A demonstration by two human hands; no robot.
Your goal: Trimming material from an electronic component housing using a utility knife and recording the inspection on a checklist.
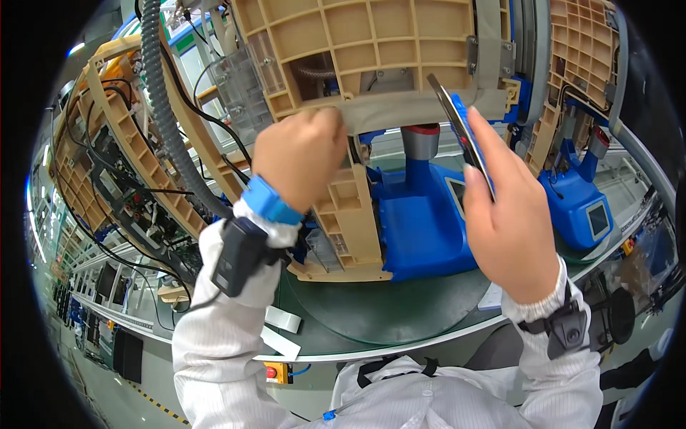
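Note:
A large beige ribbed plastic housing (pixel 357 43) stands tilted on a blue fixture (pixel 421 222) in front of me. My left hand (pixel 300 157) is closed, its fingertips pressing a grey strip (pixel 400 107) along the housing's lower edge. My right hand (pixel 504 207) holds up a thin flat dark card-like tool with a blue part (pixel 461 125), its tip close to the same grey strip. Both wrists carry small black devices, and the left one also has a blue band.
A second beige housing on a blue fixture with a small screen (pixel 582 200) stands to the right. Another housing with wiring and a grey corrugated hose (pixel 161 100) hangs at left. The dark green round worktop (pixel 386 307) lies below, with white labels (pixel 282 329) and a red button (pixel 272 372) at its edge.

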